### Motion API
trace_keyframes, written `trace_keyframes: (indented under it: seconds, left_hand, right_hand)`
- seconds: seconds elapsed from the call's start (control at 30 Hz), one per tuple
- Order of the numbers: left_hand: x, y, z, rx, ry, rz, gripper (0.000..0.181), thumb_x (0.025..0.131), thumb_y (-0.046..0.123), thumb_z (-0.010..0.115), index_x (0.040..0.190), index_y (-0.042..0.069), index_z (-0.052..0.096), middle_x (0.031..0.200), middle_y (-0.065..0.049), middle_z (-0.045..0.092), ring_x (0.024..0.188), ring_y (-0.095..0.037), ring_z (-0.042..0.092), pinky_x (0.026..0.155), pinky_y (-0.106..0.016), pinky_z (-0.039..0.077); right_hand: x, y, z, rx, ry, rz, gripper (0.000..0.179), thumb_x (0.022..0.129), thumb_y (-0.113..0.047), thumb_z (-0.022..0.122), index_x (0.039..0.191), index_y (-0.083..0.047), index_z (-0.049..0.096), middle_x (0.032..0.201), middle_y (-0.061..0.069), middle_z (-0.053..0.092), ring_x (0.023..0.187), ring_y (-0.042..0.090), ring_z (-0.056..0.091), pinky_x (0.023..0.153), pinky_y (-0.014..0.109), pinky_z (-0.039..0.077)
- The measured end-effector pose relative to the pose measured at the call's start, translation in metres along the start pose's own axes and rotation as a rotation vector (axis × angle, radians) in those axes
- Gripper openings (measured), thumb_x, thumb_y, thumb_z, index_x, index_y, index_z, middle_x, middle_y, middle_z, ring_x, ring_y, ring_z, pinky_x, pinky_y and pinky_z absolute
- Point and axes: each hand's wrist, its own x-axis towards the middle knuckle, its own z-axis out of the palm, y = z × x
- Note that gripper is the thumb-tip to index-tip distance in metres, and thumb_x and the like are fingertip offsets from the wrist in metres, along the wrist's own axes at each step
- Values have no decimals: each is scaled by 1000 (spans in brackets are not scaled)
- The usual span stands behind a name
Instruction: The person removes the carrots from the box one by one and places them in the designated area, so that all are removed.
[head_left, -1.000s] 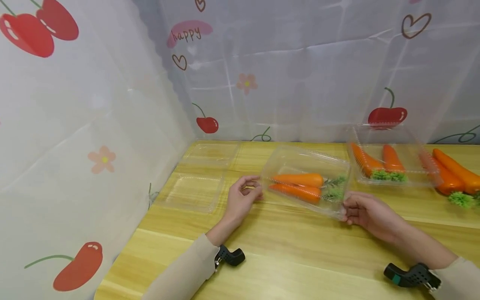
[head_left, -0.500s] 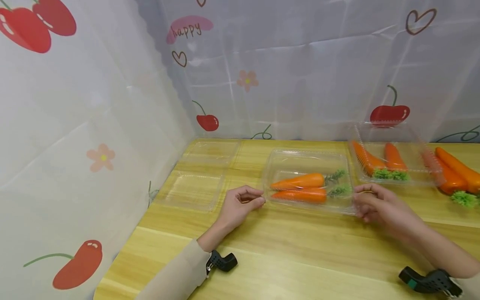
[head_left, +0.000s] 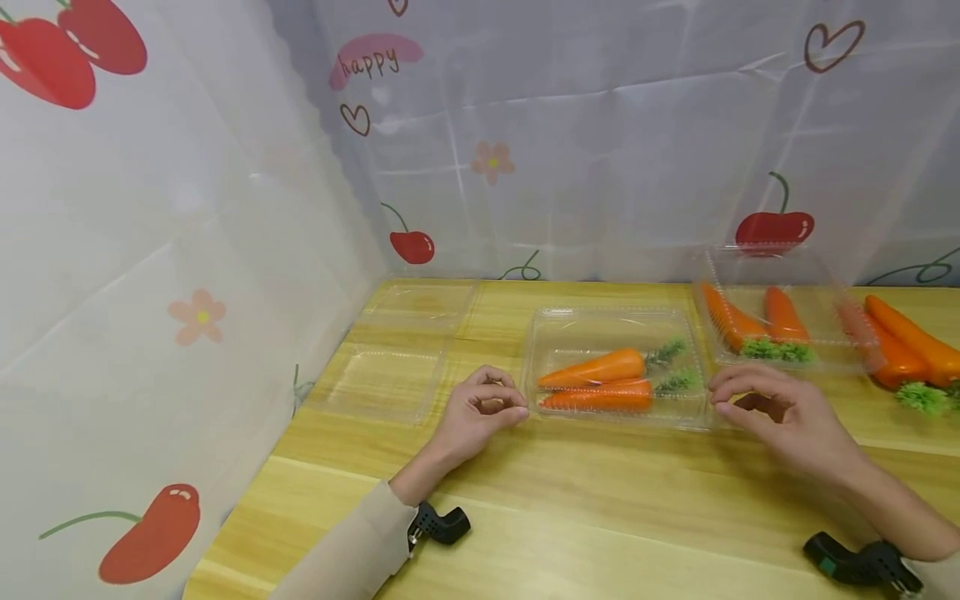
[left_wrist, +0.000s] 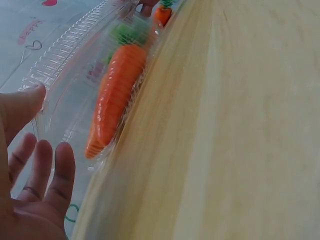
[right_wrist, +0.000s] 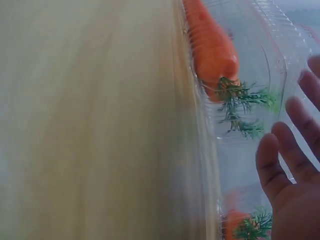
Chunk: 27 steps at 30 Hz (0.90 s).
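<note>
A clear plastic clamshell box (head_left: pixel 577 333) lies squared on the table, two orange carrots (head_left: pixel 596 369) with green tops inside it. My left hand (head_left: pixel 480 415) is at its left edge, fingers loosely bent; in the left wrist view its fingers (left_wrist: pixel 62 175) stand spread beside the box wall with nothing gripped. At the opposite edge, my right hand (head_left: pixel 791 425) has its fingertips right by the front right corner. The right wrist view shows those fingers (right_wrist: pixel 295 155) relaxed and apart, holding nothing.
Behind the right hand stands a second clear box (head_left: pixel 825 321) with carrots inside. Loose carrots (head_left: pixel 911 346) lie at the far right. An opened clear box (head_left: pixel 386 383) rests at the table's left end. A printed cloth (head_left: pixel 600 167) hangs along the back and left.
The box with two carrots has gone from tilted in my right hand's grip to lying straight on the table. The right hand has let go and moved right; the left shifted slightly nearer.
</note>
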Motion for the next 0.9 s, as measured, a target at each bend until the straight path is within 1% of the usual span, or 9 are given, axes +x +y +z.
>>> trace_keyframes:
  seconds: [0.07,0.13,0.2,0.3,0.43,0.6,0.67,0.8,0.9]
  left_hand:
    - [0,0,0,13,6,40,6,89,5,80,87,0,77,114,-14,60,102,-19,60,82,-28,60]
    - [0,-1,0,28,9,79,7,89,5,79,87,-1,77,118,-16,62,104,-21,62,86,-29,60]
    - [0,-1,-1,34,13,110,8,89,6,80,87,-2,77,117,-16,65,105,-22,64,91,-30,59]
    - [0,-1,-1,23,12,142,14,90,10,80,87,-4,77,108,-17,68,105,-25,65,96,-32,58]
    - [1,-1,-1,48,17,133,16,90,12,81,85,-2,78,102,-15,70,115,-28,63,106,-34,52]
    - [2,3,0,122,31,71,7,87,5,81,81,5,78,100,-11,72,124,-30,60,111,-38,48]
    - [2,5,0,151,37,56,7,87,5,82,81,6,78,99,-9,72,124,-30,61,111,-39,48]
    - [1,8,2,176,35,46,5,88,7,81,85,5,78,100,-7,72,126,-28,60,111,-38,49]
    - [1,10,2,166,17,56,5,90,6,78,89,4,74,102,-9,71,126,-28,60,112,-36,49]
  right_hand:
    - [-1,1,-1,-21,-36,-50,29,83,16,74,97,-9,74,113,-4,66,100,3,59,77,11,50]
    - [-1,2,-2,-55,-65,-82,34,78,15,79,96,-14,76,114,-5,66,104,3,57,82,12,46]
    - [-1,3,-2,-92,-82,-108,38,74,12,84,96,-19,78,116,-6,65,109,1,55,85,11,42]
    - [1,5,-2,-109,-85,-157,43,69,13,87,94,-22,80,115,-5,66,122,1,51,95,8,38]
    - [3,10,-2,-86,-61,-247,49,62,19,86,91,-20,82,107,-4,69,127,5,53,105,8,37]
    - [4,15,-1,-51,-26,-324,50,57,23,85,87,-16,83,95,-3,73,123,11,58,110,12,38]
    - [4,14,0,-57,-23,-308,49,58,23,85,86,-17,83,94,-4,74,122,9,59,109,11,38]
    - [4,9,1,-107,-28,-247,48,63,19,86,86,-23,81,94,-8,75,114,1,61,101,7,42]
    - [4,5,1,-151,-28,-212,46,67,15,86,86,-26,80,94,-10,75,108,-5,61,87,6,45]
